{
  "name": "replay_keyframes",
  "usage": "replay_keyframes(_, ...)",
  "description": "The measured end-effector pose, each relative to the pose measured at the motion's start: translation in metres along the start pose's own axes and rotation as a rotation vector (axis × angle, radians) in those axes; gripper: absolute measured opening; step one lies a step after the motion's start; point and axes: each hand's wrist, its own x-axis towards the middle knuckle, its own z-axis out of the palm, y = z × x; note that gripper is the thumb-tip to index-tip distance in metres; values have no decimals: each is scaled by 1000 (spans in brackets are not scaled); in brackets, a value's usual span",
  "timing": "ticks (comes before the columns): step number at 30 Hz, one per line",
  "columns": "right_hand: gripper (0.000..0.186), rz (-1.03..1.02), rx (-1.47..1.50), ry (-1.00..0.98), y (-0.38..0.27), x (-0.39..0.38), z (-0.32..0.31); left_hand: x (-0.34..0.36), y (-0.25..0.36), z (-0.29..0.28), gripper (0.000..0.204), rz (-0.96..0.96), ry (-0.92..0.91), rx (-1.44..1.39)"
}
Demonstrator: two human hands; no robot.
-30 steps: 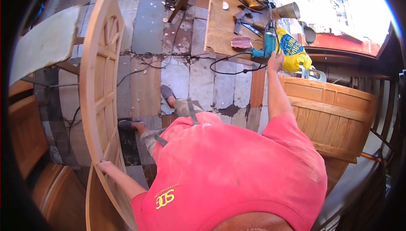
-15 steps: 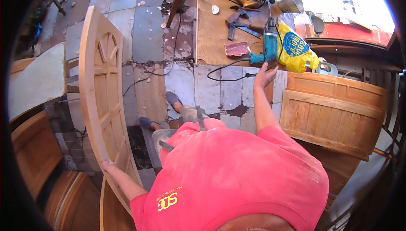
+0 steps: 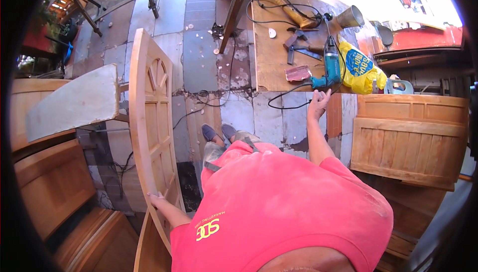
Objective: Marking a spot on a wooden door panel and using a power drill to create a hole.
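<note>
A tall wooden panelled door [image 3: 152,117] stands on edge at my left, its arched end far from me. My left hand [image 3: 157,201] grips its near edge low down. My right hand [image 3: 319,103] is raised with fingers spread and holds nothing, just short of the workbench [image 3: 271,68]. Closest to it lies a teal electric drill [image 3: 329,65] with a black cable [image 3: 279,97] hanging off the bench edge. My pink shirt fills the lower middle and hides my body and legs down to my shoes [image 3: 217,132].
On the workbench lie a sanding block [image 3: 298,73], clamps, another power tool [image 3: 296,14], a metal cup [image 3: 349,17] and a yellow bag [image 3: 359,67]. A slatted wooden panel [image 3: 408,140] stands at right. More door panels [image 3: 52,185] and a pale board [image 3: 74,103] lie at left. Cables run over the tiled floor.
My right hand has drawn back from the teal drill toward me and now hangs open short of the bench. My view has shifted forward. The left hand stays on the door.
</note>
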Motion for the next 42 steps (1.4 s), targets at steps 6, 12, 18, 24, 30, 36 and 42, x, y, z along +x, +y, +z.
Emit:
replay_keyframes(6, 41, -118, 256, -599, -115, -42, 59, -1, 3, 4, 145, -36, 172, 89)
replay_keyframes(12, 49, 214, 592, -995, -210, -34, 231, -7, 11, -12, 86, -81, -97, 76)
replay_keyframes(18, 78, 345, 574, -927, -253, 47, 427, -18, 17, -12, 82, -98, 9, 68)
replay_keyframes(24, 58, 762, 874, -457, -270, 132, 546, -29, 21, -9, 87, -95, 30, 79)
replay_keyframes(30, 31, 844, 999, -295, -288, 150, 562, -38, 25, -1, 85, -116, 59, 71)
replay_keyframes(36, 21, 490, 1034, -159, -332, 146, 513, -33, 24, -2, 89, -119, 44, 99)
replay_keyframes(42, 16, 253, 1207, -206, -366, 203, 426, -39, 23, -2, 92, -113, 31, 107)
